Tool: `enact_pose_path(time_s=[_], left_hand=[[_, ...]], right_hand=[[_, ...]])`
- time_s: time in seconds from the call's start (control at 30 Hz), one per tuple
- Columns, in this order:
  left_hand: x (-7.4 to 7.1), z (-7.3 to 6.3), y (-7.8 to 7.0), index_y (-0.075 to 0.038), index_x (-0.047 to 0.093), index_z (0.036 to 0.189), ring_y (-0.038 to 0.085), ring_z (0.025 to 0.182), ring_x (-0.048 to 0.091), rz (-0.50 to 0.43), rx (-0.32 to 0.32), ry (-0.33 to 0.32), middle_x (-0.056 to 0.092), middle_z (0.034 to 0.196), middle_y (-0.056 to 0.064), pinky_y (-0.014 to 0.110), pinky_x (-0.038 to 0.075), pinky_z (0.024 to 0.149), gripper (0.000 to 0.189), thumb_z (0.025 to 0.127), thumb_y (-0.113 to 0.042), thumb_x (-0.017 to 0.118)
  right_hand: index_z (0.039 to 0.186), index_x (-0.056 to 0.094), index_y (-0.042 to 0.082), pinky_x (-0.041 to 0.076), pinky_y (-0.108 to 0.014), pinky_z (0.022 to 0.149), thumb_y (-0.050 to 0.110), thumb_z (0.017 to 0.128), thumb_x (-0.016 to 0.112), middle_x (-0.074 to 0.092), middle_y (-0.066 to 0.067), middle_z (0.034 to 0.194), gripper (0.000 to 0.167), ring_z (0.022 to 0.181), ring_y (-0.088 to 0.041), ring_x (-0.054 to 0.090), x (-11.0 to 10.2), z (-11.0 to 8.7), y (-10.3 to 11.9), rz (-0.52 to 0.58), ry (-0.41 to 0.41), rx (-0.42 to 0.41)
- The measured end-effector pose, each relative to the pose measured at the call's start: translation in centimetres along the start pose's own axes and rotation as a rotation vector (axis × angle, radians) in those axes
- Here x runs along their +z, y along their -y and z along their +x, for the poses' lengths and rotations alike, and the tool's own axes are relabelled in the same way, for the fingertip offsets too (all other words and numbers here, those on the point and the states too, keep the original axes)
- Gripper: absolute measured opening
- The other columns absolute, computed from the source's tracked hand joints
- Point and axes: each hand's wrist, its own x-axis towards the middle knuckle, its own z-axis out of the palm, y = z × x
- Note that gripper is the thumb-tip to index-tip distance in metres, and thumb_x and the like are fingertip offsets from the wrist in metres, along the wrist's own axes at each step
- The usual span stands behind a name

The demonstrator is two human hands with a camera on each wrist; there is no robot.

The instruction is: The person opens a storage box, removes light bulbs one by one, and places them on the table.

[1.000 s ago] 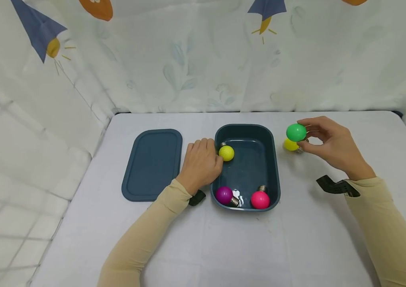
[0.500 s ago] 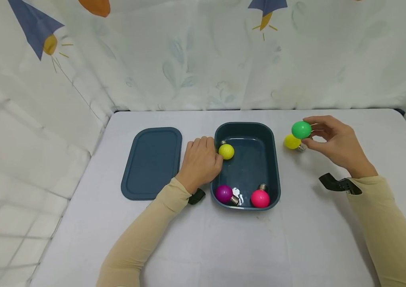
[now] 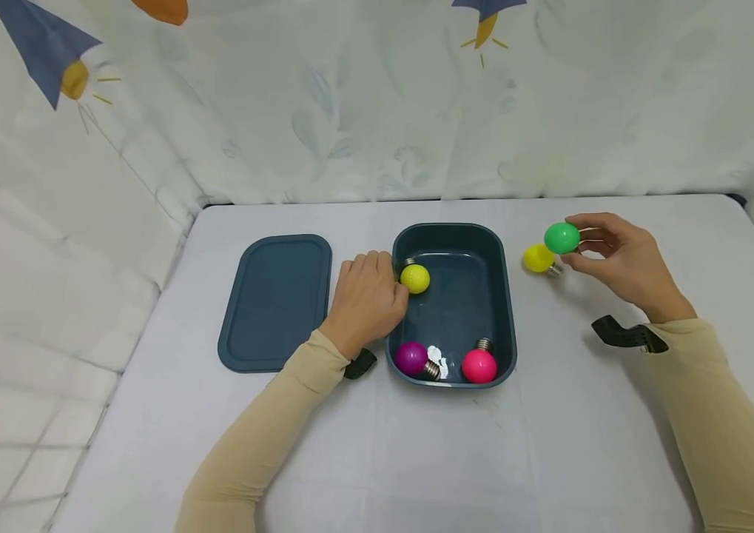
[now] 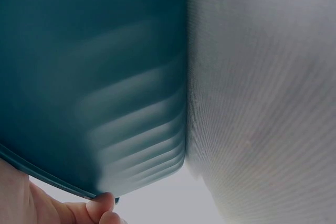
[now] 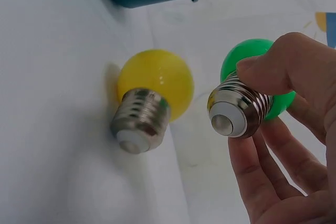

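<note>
My right hand [image 3: 626, 259] pinches a green light bulb [image 3: 561, 237], thumb at its metal screw base in the right wrist view. Just beyond and below it, a yellow light bulb [image 5: 156, 80] lies on the table with its base toward that camera. With curled fingers my left hand [image 3: 368, 300] grips the left rim of a dark blue plastic container [image 3: 510, 311]; fingertips [image 4: 102, 205] show at the rim in the left wrist view. Inside the container lie a second yellow bulb [image 3: 415, 279] by the left hand, a purple bulb [image 3: 411, 358] and a pink bulb [image 3: 479, 366] along the near side.
A flat dark blue lid [image 3: 277, 303] lies left of the container, partly behind the left forearm. The white-covered table [image 3: 443, 459] ends at a patterned curtain [image 3: 363, 104] behind, with another white sheet along the left side.
My right hand has shifted slightly right with the green bulb, away from the yellow bulb on the table. The left hand keeps its grip on the rim. The head view has shifted a little.
</note>
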Motion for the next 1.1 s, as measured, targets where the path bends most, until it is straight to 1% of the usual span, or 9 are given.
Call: enact_pose_path(time_s=[0.2, 0.37, 0.53, 0.7, 0.83, 0.97, 1.1], left_hand=[[-0.2, -0.1, 0.0, -0.004, 0.053, 0.088, 0.027, 0.071, 0.048, -0.014, -0.006, 0.002, 0.048, 0.076, 0.009, 0.041, 0.042, 0.071, 0.017, 0.093, -0.020, 0.053], [-0.3, -0.2, 0.1, -0.003, 0.054, 0.090, 0.026, 0.072, 0.048, -0.016, -0.012, 0.016, 0.049, 0.077, 0.009, 0.041, 0.042, 0.071, 0.018, 0.094, -0.021, 0.052], [-0.3, -0.3, 0.1, -0.002, 0.054, 0.090, 0.026, 0.071, 0.048, -0.019, -0.005, 0.006, 0.049, 0.077, 0.010, 0.041, 0.042, 0.070, 0.017, 0.093, -0.019, 0.056], [-0.3, -0.3, 0.2, -0.002, 0.054, 0.090, 0.026, 0.070, 0.047, -0.020, -0.004, 0.007, 0.049, 0.077, 0.010, 0.041, 0.042, 0.070, 0.018, 0.093, -0.020, 0.054], [-0.3, -0.3, 0.2, -0.002, 0.055, 0.091, 0.027, 0.071, 0.048, -0.023, -0.005, 0.013, 0.050, 0.077, 0.010, 0.042, 0.043, 0.070, 0.018, 0.094, -0.020, 0.054], [-0.4, -0.3, 0.2, -0.002, 0.054, 0.091, 0.027, 0.072, 0.048, -0.025, -0.006, 0.015, 0.050, 0.078, 0.010, 0.042, 0.043, 0.071, 0.018, 0.094, -0.020, 0.055], [-0.5, -0.4, 0.2, -0.002, 0.054, 0.091, 0.027, 0.072, 0.049, -0.024, -0.009, 0.013, 0.049, 0.077, 0.010, 0.042, 0.043, 0.071, 0.018, 0.094, -0.020, 0.054]], right_hand=[[0.140, 0.061, 0.011, 0.051, -0.004, 0.085, 0.003, 0.087, 0.078, 0.062, 0.024, 0.124, 0.056, 0.096, 0.007, 0.066, -0.2, -0.1, -0.7, -0.016, 0.007, 0.061], [0.141, 0.061, 0.013, 0.050, -0.003, 0.083, 0.009, 0.089, 0.078, 0.060, 0.027, 0.122, 0.054, 0.097, 0.009, 0.064, -0.3, -0.3, -1.2, -0.053, 0.006, 0.097], [0.139, 0.061, 0.013, 0.050, -0.004, 0.081, 0.013, 0.089, 0.079, 0.059, 0.028, 0.120, 0.053, 0.095, 0.011, 0.064, -0.4, -0.5, -1.6, -0.086, 0.003, 0.129], [0.139, 0.061, 0.015, 0.051, -0.005, 0.079, 0.020, 0.089, 0.081, 0.059, 0.029, 0.118, 0.054, 0.094, 0.011, 0.063, -0.7, -0.7, -1.9, -0.124, 0.005, 0.177], [0.141, 0.059, 0.016, 0.050, -0.006, 0.076, 0.026, 0.089, 0.080, 0.056, 0.030, 0.119, 0.056, 0.096, 0.012, 0.060, -0.9, -0.8, -2.2, -0.148, 0.027, 0.221], [0.142, 0.058, 0.017, 0.051, -0.008, 0.075, 0.031, 0.090, 0.079, 0.055, 0.027, 0.122, 0.058, 0.098, 0.012, 0.058, -0.9, -0.8, -2.4, -0.165, 0.052, 0.255], [0.142, 0.057, 0.018, 0.050, -0.009, 0.075, 0.038, 0.091, 0.078, 0.056, 0.020, 0.126, 0.059, 0.099, 0.012, 0.057, -0.9, -0.7, -2.3, -0.197, 0.084, 0.294]])
